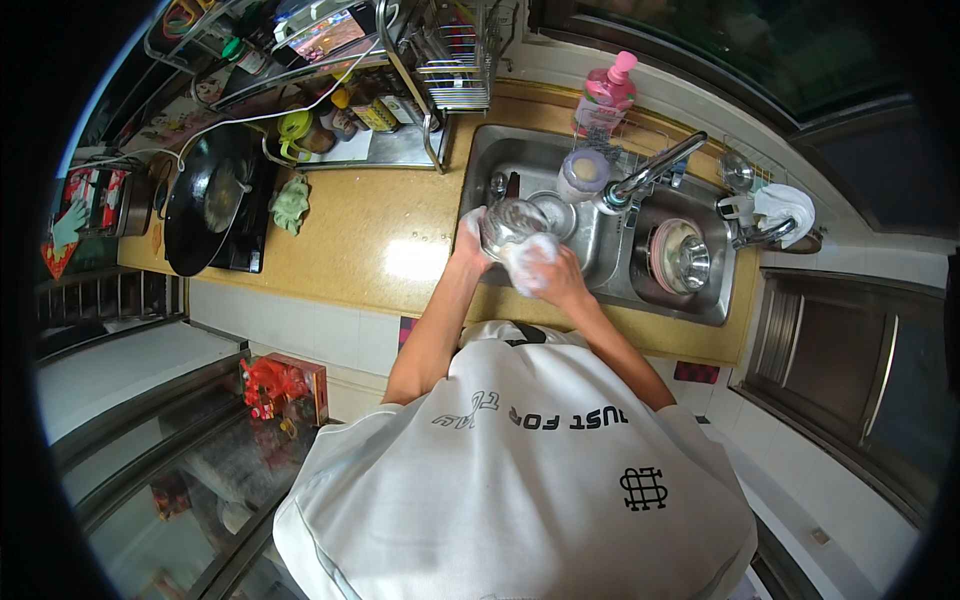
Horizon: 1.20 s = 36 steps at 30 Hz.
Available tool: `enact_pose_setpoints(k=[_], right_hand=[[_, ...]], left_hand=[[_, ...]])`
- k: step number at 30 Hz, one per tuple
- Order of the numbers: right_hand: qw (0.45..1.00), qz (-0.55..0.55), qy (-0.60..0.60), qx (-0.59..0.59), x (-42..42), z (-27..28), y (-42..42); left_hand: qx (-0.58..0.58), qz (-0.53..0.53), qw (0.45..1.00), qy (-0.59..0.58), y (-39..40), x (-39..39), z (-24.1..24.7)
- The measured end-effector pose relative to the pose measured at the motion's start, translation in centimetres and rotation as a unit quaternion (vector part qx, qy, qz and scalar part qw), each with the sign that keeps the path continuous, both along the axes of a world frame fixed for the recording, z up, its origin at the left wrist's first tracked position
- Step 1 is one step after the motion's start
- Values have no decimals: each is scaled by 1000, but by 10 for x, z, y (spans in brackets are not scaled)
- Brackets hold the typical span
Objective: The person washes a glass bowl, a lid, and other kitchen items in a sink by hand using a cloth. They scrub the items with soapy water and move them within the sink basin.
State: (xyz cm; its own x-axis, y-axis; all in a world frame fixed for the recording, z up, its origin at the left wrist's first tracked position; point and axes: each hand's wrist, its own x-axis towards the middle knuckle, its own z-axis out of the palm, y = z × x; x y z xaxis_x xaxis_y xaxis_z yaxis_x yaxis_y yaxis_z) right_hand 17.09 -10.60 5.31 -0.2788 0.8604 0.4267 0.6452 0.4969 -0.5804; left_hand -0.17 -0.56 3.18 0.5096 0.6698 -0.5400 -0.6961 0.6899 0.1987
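Note:
My left hand (472, 241) grips the side of a clear glass bowl (511, 219), tilted over the near edge of the steel sink's left basin (600, 259). My right hand (561, 276) holds a white cloth (530, 268) covered in suds, pressed against the bowl's near right side. Behind the bowl a round metal lid or dish (555, 214) lies in the basin, partly hidden. A dark handle (514, 184) sticks up beside it. Further back in the same basin stands a pale lidded container (584, 175).
A chrome faucet (660, 169) rises between the basins. Stacked bowls (673, 259) sit in the right basin. Behind the sink stands a pink pump bottle (604, 97). Left on the counter (352, 225) are a green cloth (290, 204), a black wok (206, 202) and a metal rack (375, 161) of bottles.

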Motion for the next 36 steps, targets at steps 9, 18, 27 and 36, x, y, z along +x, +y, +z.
enact_pose_setpoints(k=[9,18,27,36], right_hand=[[905,-330,142,-230,24,-27,35],[936,-278,58,-208,-23,36,44],[956,-234,-2,-178,5,10,24],[992,-88,-45,-78,-5,2,9]], left_hand=[[89,25,983,160,-20,6,47],[147,-42,940,305,-17,19,4],[75,-48,992,94,-22,-3,-1],[88,35,990,104,-15,-5,-4]])
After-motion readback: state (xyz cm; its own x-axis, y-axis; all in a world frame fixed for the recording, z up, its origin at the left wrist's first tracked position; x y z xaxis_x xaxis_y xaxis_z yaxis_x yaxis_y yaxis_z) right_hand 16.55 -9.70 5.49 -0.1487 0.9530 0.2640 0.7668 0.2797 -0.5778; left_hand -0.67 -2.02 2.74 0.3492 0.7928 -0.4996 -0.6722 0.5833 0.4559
